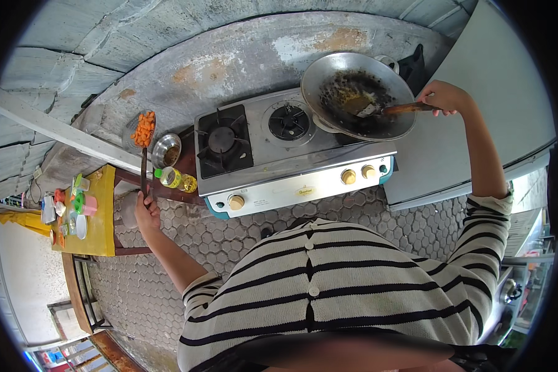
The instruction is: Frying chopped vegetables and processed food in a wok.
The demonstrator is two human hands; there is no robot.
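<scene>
My left hand (148, 213) grips the dark handle of a perforated skimmer (131, 128), held out to the left of the stove. Orange chopped pieces (145, 128), perhaps carrot, lie heaped on the skimmer's head. On the right, my right hand (444, 98) is closed around the wooden handle of a spatula (402, 109). Its metal blade rests inside a large wok (318, 88), in a little yellowish oil (353, 103) over a blackened bottom. The wok sits on the right side of the gas stove (279, 160).
Left of the stove stand a metal bowl (160, 148) and a bottle of yellow oil (179, 180) with a green cap. A yellow-covered table (103, 223) bears several containers. A pale cabinet-like surface (493, 93) adjoins the stove at right; a concrete wall (242, 56) rises behind.
</scene>
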